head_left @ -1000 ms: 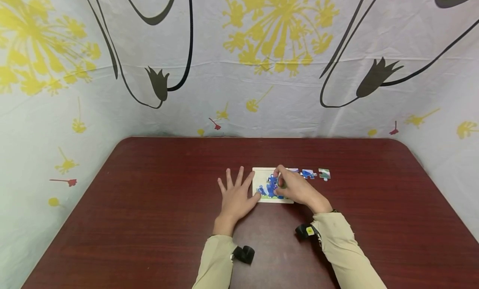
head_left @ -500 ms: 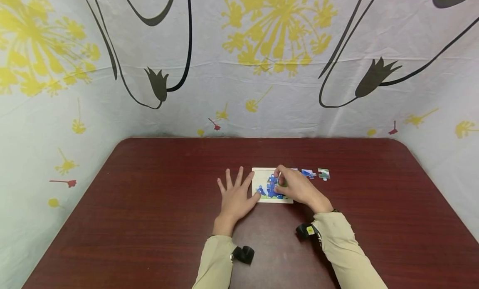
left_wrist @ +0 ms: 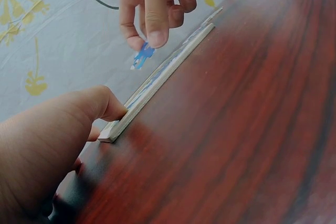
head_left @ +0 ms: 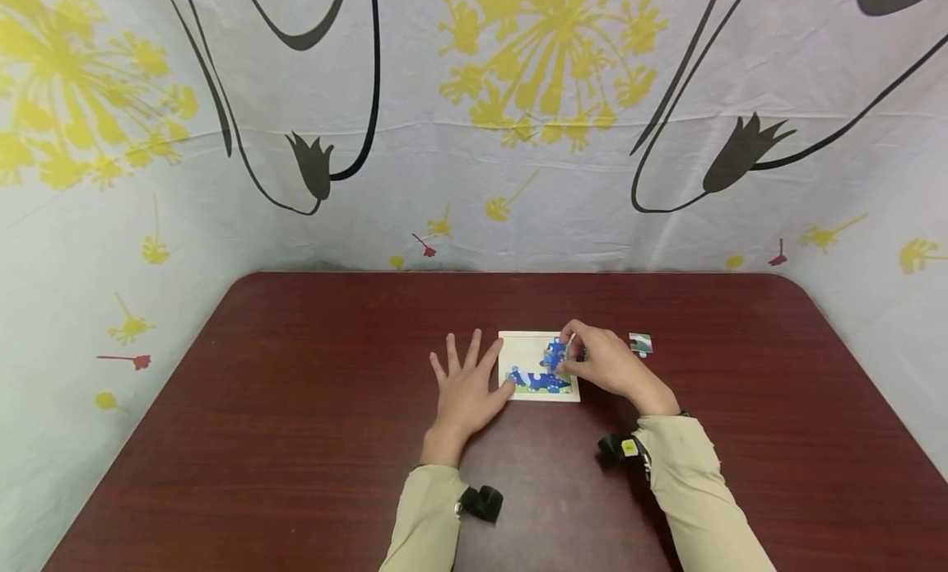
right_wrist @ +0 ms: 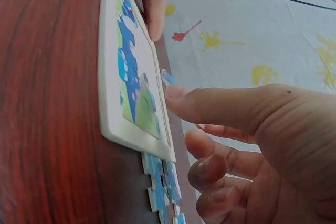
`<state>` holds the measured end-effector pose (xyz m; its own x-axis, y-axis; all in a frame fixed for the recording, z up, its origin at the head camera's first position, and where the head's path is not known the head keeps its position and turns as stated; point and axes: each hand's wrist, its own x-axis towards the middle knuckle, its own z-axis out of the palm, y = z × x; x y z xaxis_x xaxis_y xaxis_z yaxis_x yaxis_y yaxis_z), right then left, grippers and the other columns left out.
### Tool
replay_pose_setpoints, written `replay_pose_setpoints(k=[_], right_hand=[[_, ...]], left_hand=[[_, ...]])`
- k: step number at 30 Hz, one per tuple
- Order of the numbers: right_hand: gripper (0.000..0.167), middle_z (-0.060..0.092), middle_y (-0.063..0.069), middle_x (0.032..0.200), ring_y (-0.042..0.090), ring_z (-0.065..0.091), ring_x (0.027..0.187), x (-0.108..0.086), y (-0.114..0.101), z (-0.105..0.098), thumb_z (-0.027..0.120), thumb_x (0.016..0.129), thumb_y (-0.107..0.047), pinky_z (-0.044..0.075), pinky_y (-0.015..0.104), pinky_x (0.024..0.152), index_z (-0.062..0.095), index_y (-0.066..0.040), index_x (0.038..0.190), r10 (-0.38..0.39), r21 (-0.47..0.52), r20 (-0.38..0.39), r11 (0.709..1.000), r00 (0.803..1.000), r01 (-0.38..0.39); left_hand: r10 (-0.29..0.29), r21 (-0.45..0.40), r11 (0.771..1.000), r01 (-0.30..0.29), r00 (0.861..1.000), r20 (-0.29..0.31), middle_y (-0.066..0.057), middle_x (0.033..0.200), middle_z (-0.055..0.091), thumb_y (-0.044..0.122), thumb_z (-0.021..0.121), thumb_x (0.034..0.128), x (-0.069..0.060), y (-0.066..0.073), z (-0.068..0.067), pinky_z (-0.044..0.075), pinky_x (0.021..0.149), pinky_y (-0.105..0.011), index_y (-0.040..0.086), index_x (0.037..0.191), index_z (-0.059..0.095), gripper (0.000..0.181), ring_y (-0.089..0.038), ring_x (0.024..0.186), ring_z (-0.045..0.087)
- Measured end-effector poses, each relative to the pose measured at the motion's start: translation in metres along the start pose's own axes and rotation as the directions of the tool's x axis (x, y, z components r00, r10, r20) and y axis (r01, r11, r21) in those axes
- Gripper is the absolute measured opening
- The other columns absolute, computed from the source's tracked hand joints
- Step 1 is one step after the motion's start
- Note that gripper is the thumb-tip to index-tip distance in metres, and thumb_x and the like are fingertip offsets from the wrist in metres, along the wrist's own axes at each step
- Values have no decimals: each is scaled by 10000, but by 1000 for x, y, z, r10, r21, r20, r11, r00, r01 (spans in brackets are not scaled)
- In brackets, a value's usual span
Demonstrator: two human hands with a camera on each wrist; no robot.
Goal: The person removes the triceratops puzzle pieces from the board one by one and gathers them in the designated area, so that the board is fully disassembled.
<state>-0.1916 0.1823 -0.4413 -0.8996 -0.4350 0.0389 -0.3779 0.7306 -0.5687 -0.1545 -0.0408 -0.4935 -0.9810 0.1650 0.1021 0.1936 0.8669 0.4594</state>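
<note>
Cream puzzle frame (head_left: 521,346) lay on the red-brown table (head_left: 311,391), partly filled. Left hand (head_left: 467,395), fingers spread apart, touched its 9 o'clock edge. Right hand (head_left: 612,366) clamped 1 blue piece (left_wrist: 142,56) between thumb and forefinger near the frame's 2 o'clock corner. Loose pieces (right_wrist: 157,182) lay off the 3 o'clock edge.

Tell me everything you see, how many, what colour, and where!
Wood-grain table: one, dark reddish brown, across the bottom.
Flowered cloth backdrop: one, mostly white, behind the table.
Flat rectangular puzzle tray: one, cream, on the table.
Inlaid jigsaw pieces: several, mostly blue, in the tray.
Loose jigsaw pieces: several, some hidden, blue and green, beside the tray.
Pinched jigsaw piece: one, blue, above the tray.
Fabric sleeves: two, beige, at the bottom.
Wrist cameras: two, black, by the sleeves.
Left hand: one, bare, touching the tray.
Right hand: one, bare, pinching the piece.
</note>
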Motion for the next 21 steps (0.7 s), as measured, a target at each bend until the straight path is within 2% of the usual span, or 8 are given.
replay_pose_setpoints(k=[10,21], right_hand=[[289,540,-1,758,133,459,625,-4,6,-8,738,790,-138,384,319,605,551,-42,988,20,-8,26,1000,999,-20],[286,523,37,760,159,454,656,-7,13,-15,750,765,-101,378,309,608,553,-23,957,84,34,41,996,996,-85]], left_hand=[[10,-5,1000,-10,1000,-3,-75,1536,167,471,520,831,0,0,0,-77,1007,-642,252,1452,354,679,-400,1382,-46],[12,-7,1000,-12,1000,-3,-81,1535,172,466,517,831,-1,0,0,-79,1006,-643,248,1453,353,679,-404,1381,-45]])
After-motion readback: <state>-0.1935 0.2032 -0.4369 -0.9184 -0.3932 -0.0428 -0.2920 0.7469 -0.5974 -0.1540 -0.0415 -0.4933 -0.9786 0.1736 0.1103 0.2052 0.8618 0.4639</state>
